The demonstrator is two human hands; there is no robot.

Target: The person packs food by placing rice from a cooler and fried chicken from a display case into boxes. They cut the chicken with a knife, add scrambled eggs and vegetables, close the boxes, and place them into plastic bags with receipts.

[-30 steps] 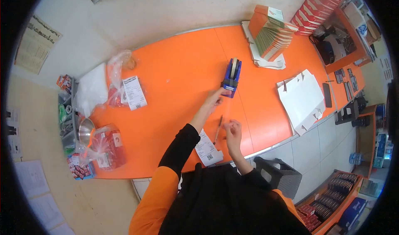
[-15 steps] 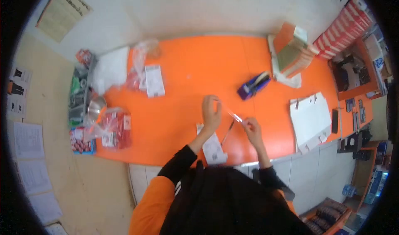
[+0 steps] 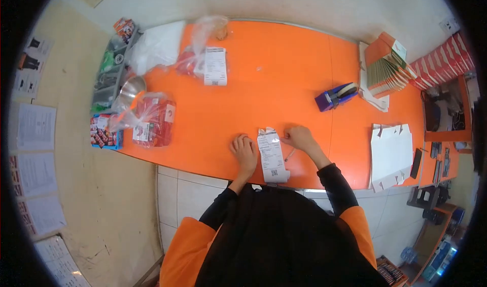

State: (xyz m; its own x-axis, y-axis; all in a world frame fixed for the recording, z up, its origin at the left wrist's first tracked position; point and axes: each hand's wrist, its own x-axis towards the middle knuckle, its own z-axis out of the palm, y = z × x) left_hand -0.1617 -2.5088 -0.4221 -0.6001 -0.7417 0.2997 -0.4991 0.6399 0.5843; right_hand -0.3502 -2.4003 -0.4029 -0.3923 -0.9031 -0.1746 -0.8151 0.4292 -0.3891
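A long printed receipt [image 3: 272, 158] lies near the front edge of the orange table, its top end crinkled and shiny. To its left my left hand [image 3: 245, 153] rests on the tabletop, fingers loosely bent and a little apart, holding nothing visible. My right hand [image 3: 300, 138] is at the receipt's upper right edge with its fingers curled closed. What those fingers hold, if anything, is hidden. Just below that hand, a pen [image 3: 289, 155] lies beside the receipt.
A purple tape dispenser [image 3: 336, 97] stands to the right. Farther right are white sheets [image 3: 391, 155] and an orange-and-green box [image 3: 388, 64]. On the left sit a bagged red package [image 3: 154, 119], a metal bowl [image 3: 133, 89], a grey organiser [image 3: 109, 71] and another receipt [image 3: 215, 66] by a plastic bag.
A clear tape strip was stretched between my raised hands. Now both hands are down at the table on either side of the receipt, and no strip stretches between them. The view has shifted.
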